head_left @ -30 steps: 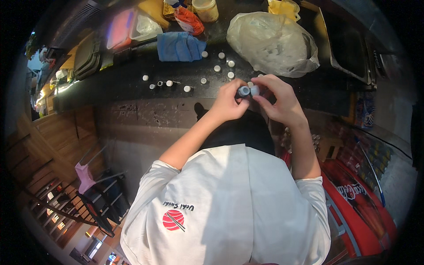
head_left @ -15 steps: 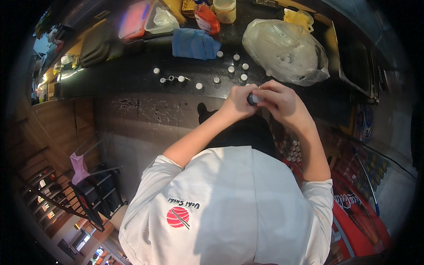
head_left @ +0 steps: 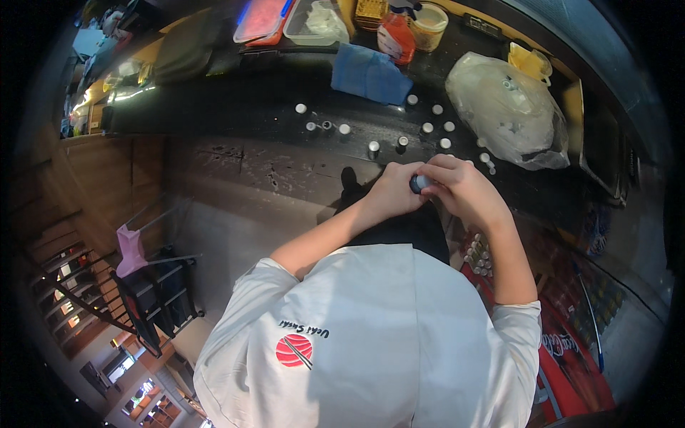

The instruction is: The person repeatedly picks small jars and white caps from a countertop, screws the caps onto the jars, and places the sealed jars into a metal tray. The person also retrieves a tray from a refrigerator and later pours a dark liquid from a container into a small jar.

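My left hand (head_left: 392,191) is closed around a small dark bottle (head_left: 418,185) just in front of the counter's near edge. From the right, the fingers of my right hand (head_left: 462,184) are closed on the bottle's pale top. Its lower part is hidden in my left palm. Past my hands, several small white-capped bottles (head_left: 374,146) are scattered over the black counter (head_left: 235,107). A large clear plastic bag (head_left: 510,114) lies to the right, with small whitish pieces showing through it.
A folded blue cloth (head_left: 371,73) lies behind the bottles. Farther back are a red spray bottle (head_left: 396,39), a tub (head_left: 429,27), a clear plastic container (head_left: 317,23) and a pink-lidded box (head_left: 260,20). A dark tray (head_left: 603,153) edges the right side.
The view has shifted, so the counter and its things appear farther right and a little lower. Both hands stay together on the bottle. More small white pieces now show beside the bag.
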A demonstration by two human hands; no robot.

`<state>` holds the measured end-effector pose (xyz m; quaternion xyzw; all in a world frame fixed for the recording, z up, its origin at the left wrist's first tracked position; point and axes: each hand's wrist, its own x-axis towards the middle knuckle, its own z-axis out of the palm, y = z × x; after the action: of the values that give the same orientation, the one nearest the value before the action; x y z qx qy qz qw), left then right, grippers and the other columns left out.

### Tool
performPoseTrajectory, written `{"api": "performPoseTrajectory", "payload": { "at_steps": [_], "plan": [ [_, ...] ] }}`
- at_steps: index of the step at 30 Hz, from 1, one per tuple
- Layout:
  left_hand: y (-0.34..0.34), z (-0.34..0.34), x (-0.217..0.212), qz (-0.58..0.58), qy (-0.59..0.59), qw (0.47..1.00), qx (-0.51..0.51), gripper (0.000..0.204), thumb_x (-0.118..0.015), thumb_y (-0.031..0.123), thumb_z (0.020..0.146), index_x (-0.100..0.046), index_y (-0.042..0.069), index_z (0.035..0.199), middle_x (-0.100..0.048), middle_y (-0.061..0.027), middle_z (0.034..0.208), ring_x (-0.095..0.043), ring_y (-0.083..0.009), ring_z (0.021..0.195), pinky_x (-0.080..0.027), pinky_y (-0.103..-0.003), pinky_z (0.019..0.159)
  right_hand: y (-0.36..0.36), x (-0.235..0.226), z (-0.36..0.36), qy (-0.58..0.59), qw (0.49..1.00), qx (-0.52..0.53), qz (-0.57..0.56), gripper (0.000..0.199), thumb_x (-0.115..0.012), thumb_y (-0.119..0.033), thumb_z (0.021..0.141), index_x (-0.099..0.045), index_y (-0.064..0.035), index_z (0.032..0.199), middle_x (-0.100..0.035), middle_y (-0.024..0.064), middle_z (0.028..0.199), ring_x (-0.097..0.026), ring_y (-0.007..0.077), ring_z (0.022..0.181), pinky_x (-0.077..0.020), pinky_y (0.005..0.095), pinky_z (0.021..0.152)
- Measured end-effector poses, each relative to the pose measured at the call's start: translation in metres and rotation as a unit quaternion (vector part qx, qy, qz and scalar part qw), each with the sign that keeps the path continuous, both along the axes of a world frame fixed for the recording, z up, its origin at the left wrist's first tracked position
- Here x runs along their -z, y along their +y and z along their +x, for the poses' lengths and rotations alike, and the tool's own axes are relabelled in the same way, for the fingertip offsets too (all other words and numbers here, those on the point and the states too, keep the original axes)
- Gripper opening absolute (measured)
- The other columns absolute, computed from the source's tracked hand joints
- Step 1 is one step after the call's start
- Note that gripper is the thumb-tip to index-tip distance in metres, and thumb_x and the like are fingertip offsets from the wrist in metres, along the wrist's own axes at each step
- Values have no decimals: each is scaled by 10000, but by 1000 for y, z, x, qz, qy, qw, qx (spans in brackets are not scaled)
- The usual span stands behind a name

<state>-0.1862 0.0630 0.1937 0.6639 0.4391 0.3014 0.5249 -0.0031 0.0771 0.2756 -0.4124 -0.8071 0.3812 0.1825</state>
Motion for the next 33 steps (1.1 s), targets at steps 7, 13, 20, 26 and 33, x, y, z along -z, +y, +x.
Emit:
{"api": "performPoseTrajectory", "payload": {
  "at_steps": [7,13,20,26,33],
  "plan": [
    [9,-68,-4,24,-31,999,-26,546,-769,120,772,-626,55,1295,-726,-204,1036,-725,-358,985,-574,-357,813,17,5,-68,39,998,-36,16,297,-753,-32,796,-659,-14,1077,-641,164,950,-649,379,887,-537,438,771],
    [19,-139,-17,-7,-42,997,-71,675,-770,102,779,-566,82,1422,-736,-181,1102,-740,-252,1036,-569,-328,863,25,-9,-149,26,996,-21,87,344,-784,-46,761,-660,-19,1082,-633,142,928,-646,344,831,-525,420,715],
    [33,-229,-26,-32,-107,991,75,493,-795,142,816,-625,4,1258,-719,-114,1142,-665,-171,1094,-520,-331,964,62,-58,-223,-50,966,-238,88,269,-664,-74,831,-671,-76,1100,-682,127,1047,-678,342,925,-555,433,790],
    [18,-288,-40,-120,-140,975,125,270,-771,144,838,-638,27,1043,-682,-26,929,-609,-92,891,-502,-299,805,70,-64,-281,-60,923,-353,138,239,-662,-108,833,-671,-70,1070,-680,106,945,-688,325,845,-561,415,739],
    [6,-318,-36,-70,-169,979,85,188,-699,130,860,-624,22,994,-670,-35,888,-590,-86,856,-494,-294,772,74,-58,-317,16,920,-371,122,283,-734,-130,833,-653,-58,1094,-699,133,900,-688,356,788,-556,442,721]
  ]
}}
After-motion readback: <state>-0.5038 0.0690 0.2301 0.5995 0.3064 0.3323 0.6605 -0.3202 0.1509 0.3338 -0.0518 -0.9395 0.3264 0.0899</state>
